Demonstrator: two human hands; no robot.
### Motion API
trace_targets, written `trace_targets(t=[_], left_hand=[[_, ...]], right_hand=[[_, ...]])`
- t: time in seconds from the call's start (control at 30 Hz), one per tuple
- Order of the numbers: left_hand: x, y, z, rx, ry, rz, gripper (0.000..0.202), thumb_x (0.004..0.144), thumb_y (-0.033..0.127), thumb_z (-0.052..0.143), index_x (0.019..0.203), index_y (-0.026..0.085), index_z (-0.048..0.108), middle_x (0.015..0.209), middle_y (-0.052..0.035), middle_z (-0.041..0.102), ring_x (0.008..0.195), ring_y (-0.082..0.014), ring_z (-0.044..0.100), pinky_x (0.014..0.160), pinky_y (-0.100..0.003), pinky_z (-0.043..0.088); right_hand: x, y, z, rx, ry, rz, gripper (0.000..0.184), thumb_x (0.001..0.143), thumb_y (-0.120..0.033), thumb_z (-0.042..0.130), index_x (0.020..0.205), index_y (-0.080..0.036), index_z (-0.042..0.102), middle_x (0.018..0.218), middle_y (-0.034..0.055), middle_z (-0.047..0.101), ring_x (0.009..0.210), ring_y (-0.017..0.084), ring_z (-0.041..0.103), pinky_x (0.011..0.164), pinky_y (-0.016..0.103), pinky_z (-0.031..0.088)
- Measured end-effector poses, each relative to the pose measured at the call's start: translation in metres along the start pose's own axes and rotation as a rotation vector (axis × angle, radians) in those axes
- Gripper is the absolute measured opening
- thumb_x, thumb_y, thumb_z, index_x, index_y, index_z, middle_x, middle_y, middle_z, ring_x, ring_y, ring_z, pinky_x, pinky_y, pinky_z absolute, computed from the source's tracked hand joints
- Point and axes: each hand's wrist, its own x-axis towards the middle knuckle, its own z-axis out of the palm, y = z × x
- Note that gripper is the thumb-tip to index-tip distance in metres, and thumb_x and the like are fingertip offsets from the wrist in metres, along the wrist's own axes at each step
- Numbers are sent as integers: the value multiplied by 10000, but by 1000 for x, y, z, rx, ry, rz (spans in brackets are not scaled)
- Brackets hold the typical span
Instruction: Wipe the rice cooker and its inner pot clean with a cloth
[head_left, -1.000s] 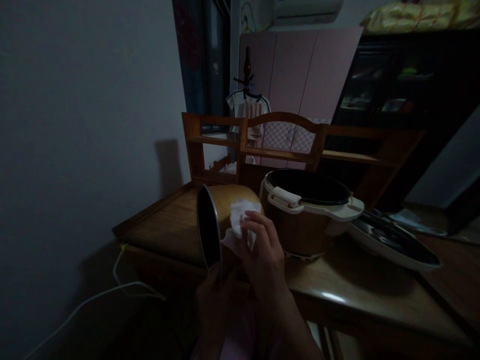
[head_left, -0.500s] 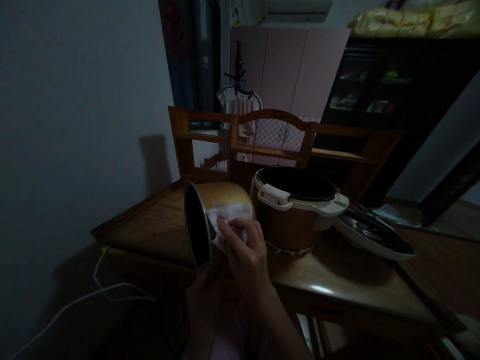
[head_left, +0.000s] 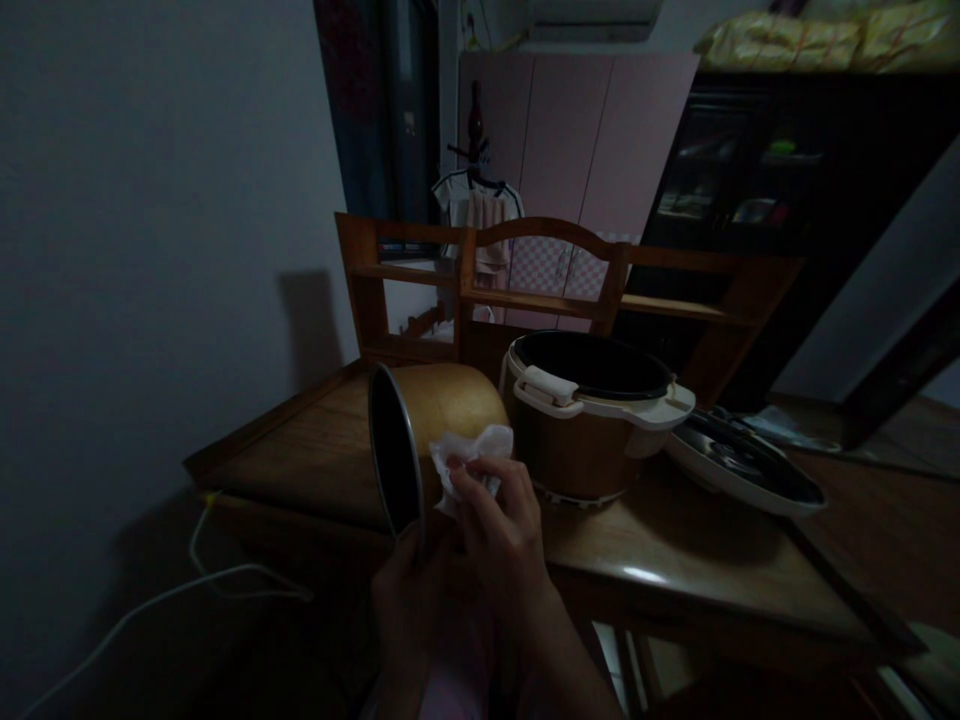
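A gold inner pot [head_left: 450,395] with a dark inside lies tipped on its side, its mouth facing left. My left hand [head_left: 409,590] grips its rim from below, the thumb at the edge. My right hand [head_left: 506,525] pinches a crumpled white tissue [head_left: 480,450] against the pot's outer wall. Just to the right stands a rice cooker body [head_left: 581,440], brown with a cream rim and handle, open at the top. Its detached lid [head_left: 750,465] rests upside down on the table further right.
The wooden table [head_left: 292,440] carries a low shelf rack [head_left: 544,295] along its back edge. A white cable [head_left: 157,600] hangs at the left beside the wall. Behind are a clothes stand with garments [head_left: 487,220], a pink wardrobe [head_left: 562,140] and a dark cabinet [head_left: 720,160].
My right hand has slid the tissue down and slightly right over the pot's outside. The pot and my left hand stay nearly where they were.
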Motion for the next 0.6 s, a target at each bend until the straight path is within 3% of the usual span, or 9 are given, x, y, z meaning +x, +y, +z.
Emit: trace_targets(t=[0.13,0.37,0.6], left_hand=[[1,-4,-2,24,20,12,297,638,432,758,790,176,745,806,-61,751,737,-223,678,668,-296,551],[-7,12,0,89,-46,-36,353,768,471,679,932,161,725,871,-35,750,789,-216,688,689,-265,525],[-5,9,1,81,-28,-25,394,746,482,705,967,157,727,949,-44,755,865,-233,693,745,-277,523]], right_hand=[[-6,1,0,-23,20,44,278,905,-38,542,1112,-191,649,1057,89,575,935,211,525,781,355,481],[-13,5,0,-17,6,72,284,874,-36,533,1088,-197,630,1064,90,569,939,222,530,784,368,476],[-22,13,4,-22,52,62,276,862,-31,554,1085,-182,616,1055,103,585,933,230,541,781,372,480]])
